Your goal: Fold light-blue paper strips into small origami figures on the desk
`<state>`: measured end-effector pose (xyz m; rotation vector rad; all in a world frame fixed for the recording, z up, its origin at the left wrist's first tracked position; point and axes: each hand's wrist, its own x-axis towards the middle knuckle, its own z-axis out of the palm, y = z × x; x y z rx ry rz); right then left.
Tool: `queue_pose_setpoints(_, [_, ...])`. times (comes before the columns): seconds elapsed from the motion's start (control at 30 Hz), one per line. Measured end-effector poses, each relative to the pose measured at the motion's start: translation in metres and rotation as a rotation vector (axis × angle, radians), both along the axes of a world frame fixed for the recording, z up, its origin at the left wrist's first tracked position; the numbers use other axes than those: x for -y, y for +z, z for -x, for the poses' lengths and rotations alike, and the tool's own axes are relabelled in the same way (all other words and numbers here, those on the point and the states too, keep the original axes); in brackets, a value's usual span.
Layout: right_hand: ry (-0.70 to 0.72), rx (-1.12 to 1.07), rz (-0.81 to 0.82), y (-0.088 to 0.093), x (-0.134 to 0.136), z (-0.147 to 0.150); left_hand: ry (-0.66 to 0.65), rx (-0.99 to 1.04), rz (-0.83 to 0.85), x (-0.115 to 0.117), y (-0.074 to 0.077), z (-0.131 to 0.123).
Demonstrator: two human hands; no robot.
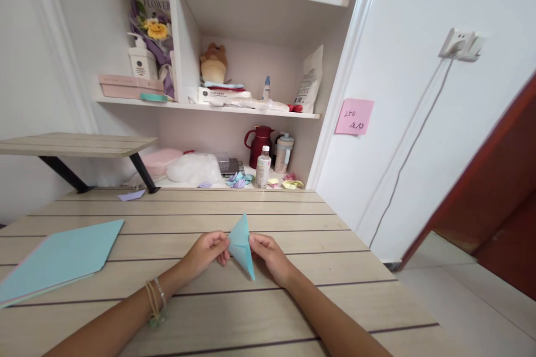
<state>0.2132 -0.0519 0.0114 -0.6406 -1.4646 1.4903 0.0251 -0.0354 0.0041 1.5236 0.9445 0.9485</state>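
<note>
A folded light-blue paper shape (pixel 242 245), long and pointed at both ends, is held just above the wooden table (pixel 209 312). My left hand (pixel 206 254) pinches its left edge with closed fingers. My right hand (pixel 270 256) pinches its right edge in the same way. Bracelets circle my left wrist. A stack of light-blue paper sheets (pixel 58 259) lies on the table at the left, well away from both hands.
White shelves (pixel 251 114) at the back hold a red jug (pixel 258 146), a small bottle (pixel 263 167), folded paper bits (pixel 288 183) and a plush toy. A small raised wooden shelf (pixel 79 144) stands back left. A pink note (pixel 354 116) sticks on the right wall.
</note>
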Motion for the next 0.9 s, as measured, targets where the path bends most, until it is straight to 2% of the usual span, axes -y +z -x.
queue_pose_setpoints(0.23, [-0.13, -0.019, 0.082, -0.005, -0.006, 0.001, 0.034, 0.021, -0.004, 0.0, 0.003, -0.001])
queue_pose_setpoints(0.43, [-0.101, -0.015, 0.032, -0.005, -0.003, 0.0, 0.01, -0.018, 0.005, 0.003, 0.004, -0.001])
queue_pose_setpoints(0.5, [-0.128, 0.041, -0.036, -0.004, 0.0, 0.002, -0.033, -0.051, 0.007, 0.006, 0.005, -0.002])
queue_pose_setpoints(0.7, [-0.425, 0.301, -0.312, -0.003, 0.004, 0.005, -0.051, -0.026, 0.057, 0.009, 0.008, -0.004])
queue_pose_setpoints(0.9, [-0.462, 0.241, -0.474, -0.003, 0.007, 0.005, -0.049, -0.011, 0.127, 0.008, 0.012, -0.003])
